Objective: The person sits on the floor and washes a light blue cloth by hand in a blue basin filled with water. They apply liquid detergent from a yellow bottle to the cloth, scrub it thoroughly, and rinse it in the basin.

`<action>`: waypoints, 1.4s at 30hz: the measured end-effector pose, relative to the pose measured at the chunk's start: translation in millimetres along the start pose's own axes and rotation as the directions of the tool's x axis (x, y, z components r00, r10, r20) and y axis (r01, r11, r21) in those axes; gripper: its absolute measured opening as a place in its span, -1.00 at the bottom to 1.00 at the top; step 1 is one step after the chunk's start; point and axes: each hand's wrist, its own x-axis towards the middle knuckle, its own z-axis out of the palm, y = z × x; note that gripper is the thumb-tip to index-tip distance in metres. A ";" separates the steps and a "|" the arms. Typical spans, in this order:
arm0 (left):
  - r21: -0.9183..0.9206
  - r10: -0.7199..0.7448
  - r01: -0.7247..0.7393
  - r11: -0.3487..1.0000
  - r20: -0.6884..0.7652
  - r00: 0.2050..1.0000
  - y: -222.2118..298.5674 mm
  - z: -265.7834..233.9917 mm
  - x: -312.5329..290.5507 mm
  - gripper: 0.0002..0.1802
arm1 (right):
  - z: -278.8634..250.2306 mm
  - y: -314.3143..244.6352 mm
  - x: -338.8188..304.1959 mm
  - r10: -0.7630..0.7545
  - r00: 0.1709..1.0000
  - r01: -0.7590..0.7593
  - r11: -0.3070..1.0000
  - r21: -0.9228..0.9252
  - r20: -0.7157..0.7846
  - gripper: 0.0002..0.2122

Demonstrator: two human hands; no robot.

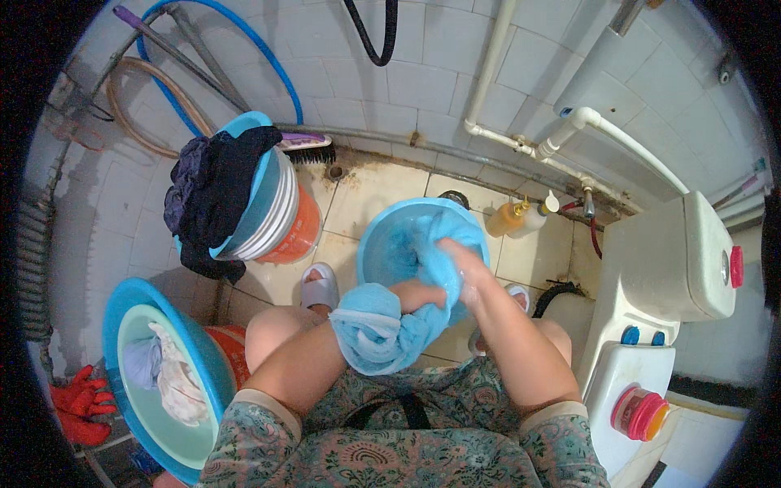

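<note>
A wet light-blue cloth (370, 329), perhaps a towel, is bunched between my hands above a light-blue basin (366, 236). Part of it is looped over my left wrist and forearm, and another part hangs down into the basin. My left hand (425, 294) is closed on the cloth, its fingers mostly covered by the folds. From the right, my right hand (464, 264) grips the upper part of the cloth over the basin's right side; its skin looks wet. Water shows in the basin beneath the cloth.
Dark clothes (215, 187) drape over a bucket (297, 228) at the left. Nearer, a blue basin (122, 325) holds a pale green basin with laundry. Pump bottles (533, 218) stand behind right. A toilet (651, 268) occupies the right side; a brush (309, 146) lies by the wall.
</note>
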 end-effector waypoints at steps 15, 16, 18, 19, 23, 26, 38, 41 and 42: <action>0.409 0.090 -0.048 0.911 -0.084 0.992 -19.1 12.1 6.0 -0.56 | -20.7 35.6 33.2 -0.180 0.977 0.063 0.756 -0.651 -0.115 -0.66; 0.366 0.065 -0.030 0.930 -0.084 0.994 -12.8 7.1 0.0 -0.55 | -9.7 21.3 19.8 -0.103 0.985 0.016 0.856 -0.516 -0.139 -0.67; 0.217 0.026 -0.010 0.976 -0.070 0.997 4.4 -6.6 -12.2 -0.53 | -7.5 8.7 12.4 -0.007 0.987 -0.038 0.958 -0.284 -0.159 -0.70; 0.126 0.001 0.007 0.992 -0.066 0.998 12.4 -12.4 -16.2 -0.52 | -11.1 5.7 14.3 0.008 0.987 -0.040 0.980 -0.197 -0.160 -0.72; -0.372 -0.107 0.083 0.925 -0.046 0.993 24.6 -27.2 -37.2 -0.48 | -5.2 -2.5 4.9 -0.039 0.980 0.003 0.983 -0.182 -0.193 -0.75; -0.628 -0.160 0.115 0.770 -0.016 0.987 2.5 -34.1 -23.4 -0.45 | 1.6 0.5 -1.0 -0.107 0.981 0.073 0.977 -0.200 -0.165 -0.77; -0.813 -0.060 -0.243 0.529 -0.321 0.945 18.0 16.1 2.5 -0.19 | 12.7 -0.6 -4.0 -0.539 0.842 0.209 0.321 -0.924 0.004 -0.55; -0.803 -0.027 -0.195 0.563 -0.254 0.967 15.3 5.0 6.8 -0.17 | -11.7 -0.4 18.6 -0.341 0.935 0.215 0.762 -0.611 -0.096 -0.59; -0.805 -0.004 -0.181 0.566 -0.222 0.975 10.3 -1.1 6.1 -0.16 | -9.3 -5.3 13.0 -0.274 0.950 0.171 0.859 -0.483 -0.150 -0.62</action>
